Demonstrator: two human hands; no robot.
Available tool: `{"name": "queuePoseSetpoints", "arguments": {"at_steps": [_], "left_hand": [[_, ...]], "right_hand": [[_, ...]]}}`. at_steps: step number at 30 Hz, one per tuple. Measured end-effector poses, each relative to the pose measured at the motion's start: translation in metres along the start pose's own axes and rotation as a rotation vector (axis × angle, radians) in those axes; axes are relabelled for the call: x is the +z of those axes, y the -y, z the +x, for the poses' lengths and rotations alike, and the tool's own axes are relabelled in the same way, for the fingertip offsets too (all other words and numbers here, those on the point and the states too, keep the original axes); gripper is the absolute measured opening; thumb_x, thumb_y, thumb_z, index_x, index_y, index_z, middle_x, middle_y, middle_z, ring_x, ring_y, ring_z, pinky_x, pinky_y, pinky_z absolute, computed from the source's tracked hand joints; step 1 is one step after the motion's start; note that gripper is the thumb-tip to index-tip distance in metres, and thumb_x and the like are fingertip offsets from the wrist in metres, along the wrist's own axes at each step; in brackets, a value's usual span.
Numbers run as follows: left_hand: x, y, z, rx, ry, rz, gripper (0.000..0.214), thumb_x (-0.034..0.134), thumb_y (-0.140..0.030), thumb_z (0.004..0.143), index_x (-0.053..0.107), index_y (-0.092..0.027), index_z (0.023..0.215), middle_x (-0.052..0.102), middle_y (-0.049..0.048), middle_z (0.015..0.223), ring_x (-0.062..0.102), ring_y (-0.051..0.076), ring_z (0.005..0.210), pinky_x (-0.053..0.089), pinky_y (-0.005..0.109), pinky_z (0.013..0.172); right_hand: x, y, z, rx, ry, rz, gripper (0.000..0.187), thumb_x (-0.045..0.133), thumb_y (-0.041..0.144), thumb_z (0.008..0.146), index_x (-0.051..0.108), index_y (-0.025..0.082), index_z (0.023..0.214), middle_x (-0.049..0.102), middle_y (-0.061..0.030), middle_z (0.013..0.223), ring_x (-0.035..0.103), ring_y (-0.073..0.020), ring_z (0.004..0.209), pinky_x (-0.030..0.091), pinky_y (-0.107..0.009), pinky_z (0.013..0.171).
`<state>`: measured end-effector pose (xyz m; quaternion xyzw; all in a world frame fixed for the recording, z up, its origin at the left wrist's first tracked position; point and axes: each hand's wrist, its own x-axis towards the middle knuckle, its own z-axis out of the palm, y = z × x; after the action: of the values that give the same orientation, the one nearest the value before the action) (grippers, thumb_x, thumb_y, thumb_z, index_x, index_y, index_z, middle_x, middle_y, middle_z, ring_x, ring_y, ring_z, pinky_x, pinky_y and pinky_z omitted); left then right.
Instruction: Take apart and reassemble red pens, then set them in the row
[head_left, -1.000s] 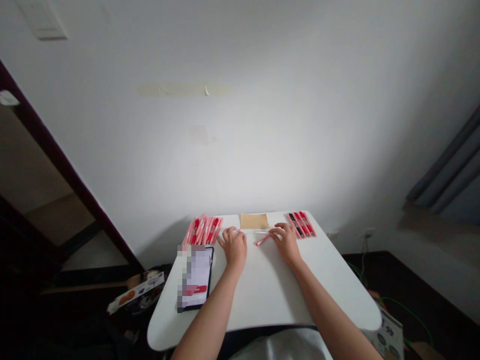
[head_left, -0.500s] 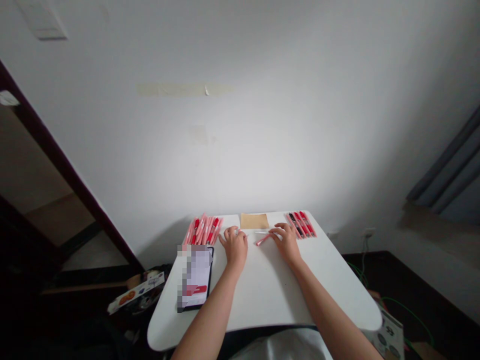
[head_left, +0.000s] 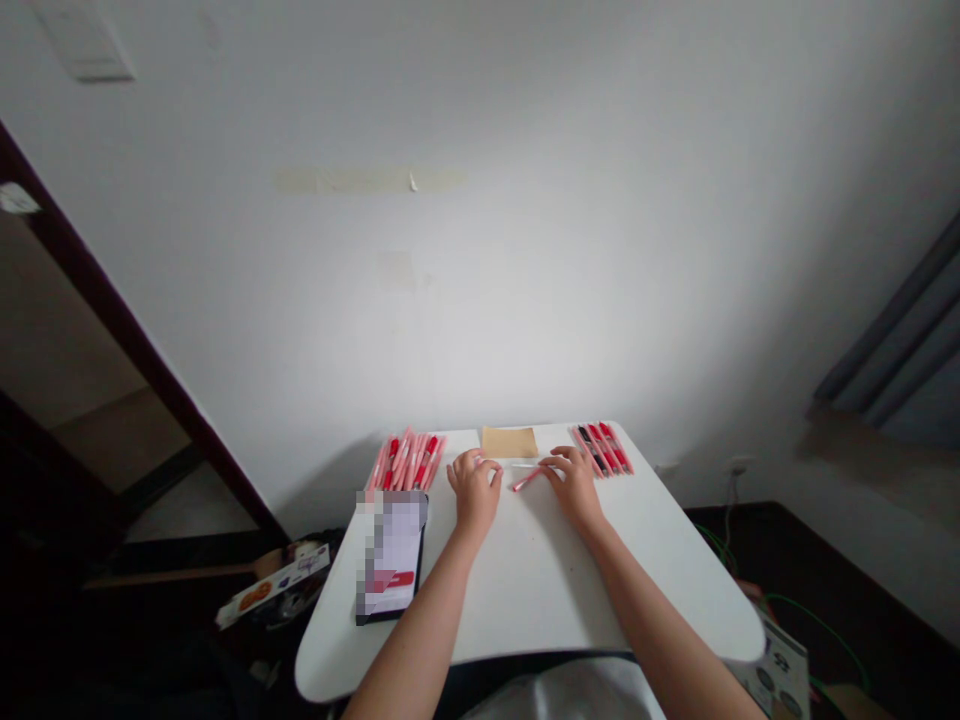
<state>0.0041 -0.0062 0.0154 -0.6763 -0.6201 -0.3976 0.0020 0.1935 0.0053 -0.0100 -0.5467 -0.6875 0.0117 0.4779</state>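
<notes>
My right hand is above the table's middle, its fingertips closed on a pink pen barrel that slants down to the left. From the same fingertips a thin whitish stick, like a pen refill, points left. My left hand faces it, fingers curled and pinching a small pink pen part, mostly hidden by the fingers. A small gap separates the two hands' pieces. Beyond them lies a tan paper rectangle.
A loose pile of pink and red pens lies at the table's back left. Several pens, one with black, lie in a row at the back right. A phone rests on the white table by my left forearm. The wall stands behind.
My left hand has shifted slightly right, towards the right hand, with the small pink part between its fingers. My right hand and its pen pieces have hardly moved.
</notes>
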Motion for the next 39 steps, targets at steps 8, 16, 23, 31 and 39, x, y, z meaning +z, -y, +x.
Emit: {"name": "queuePoseSetpoints", "arguments": {"at_steps": [8, 16, 23, 31, 39], "left_hand": [[-0.0005, -0.0005, -0.0003, 0.011, -0.011, -0.031, 0.006, 0.062, -0.02, 0.076, 0.068, -0.023, 0.077, 0.058, 0.0052, 0.112, 0.046, 0.023, 0.114, 0.03, 0.05, 0.104], [-0.0028, -0.0033, -0.0004, 0.008, 0.004, -0.015, 0.007, 0.062, -0.021, 0.077, 0.068, -0.023, 0.077, 0.059, 0.0054, 0.112, 0.047, 0.022, 0.114, 0.029, 0.05, 0.104], [-0.0033, -0.0032, -0.0007, 0.02, 0.017, 0.003, 0.006, 0.062, -0.021, 0.078, 0.068, -0.023, 0.078, 0.059, 0.0054, 0.111, 0.047, 0.022, 0.113, 0.029, 0.049, 0.105], [-0.0002, 0.0001, -0.0004, 0.057, 0.033, 0.018, 0.008, 0.061, -0.02, 0.079, 0.068, -0.024, 0.081, 0.058, 0.0052, 0.112, 0.046, 0.021, 0.113, 0.027, 0.05, 0.105], [0.0021, -0.0011, -0.0017, 0.073, 0.069, 0.011, 0.008, 0.062, -0.023, 0.079, 0.069, -0.025, 0.081, 0.057, 0.0047, 0.113, 0.046, 0.022, 0.113, 0.026, 0.05, 0.106]], "right_hand": [[-0.0001, -0.0004, -0.0003, 0.011, 0.016, 0.001, 0.023, 0.053, 0.035, 0.088, 0.073, 0.025, 0.087, 0.061, -0.0087, 0.104, 0.047, -0.0263, 0.101, 0.04, -0.043, 0.091], [0.0005, -0.0013, -0.0007, -0.005, 0.026, 0.006, 0.024, 0.052, 0.037, 0.088, 0.074, 0.026, 0.087, 0.061, -0.0091, 0.104, 0.048, -0.026, 0.098, 0.042, -0.045, 0.088], [0.0017, -0.0012, -0.0008, -0.004, 0.027, 0.012, 0.026, 0.052, 0.038, 0.088, 0.074, 0.026, 0.086, 0.061, -0.0098, 0.104, 0.048, -0.0266, 0.098, 0.042, -0.045, 0.088], [0.0016, -0.0011, -0.0009, -0.013, 0.025, 0.008, 0.024, 0.053, 0.037, 0.088, 0.074, 0.026, 0.086, 0.061, -0.0098, 0.104, 0.048, -0.0257, 0.097, 0.042, -0.044, 0.088], [0.0002, 0.0008, -0.001, -0.022, 0.054, 0.004, 0.023, 0.053, 0.037, 0.087, 0.074, 0.028, 0.087, 0.061, -0.0083, 0.105, 0.048, -0.0254, 0.098, 0.042, -0.043, 0.088]]}}
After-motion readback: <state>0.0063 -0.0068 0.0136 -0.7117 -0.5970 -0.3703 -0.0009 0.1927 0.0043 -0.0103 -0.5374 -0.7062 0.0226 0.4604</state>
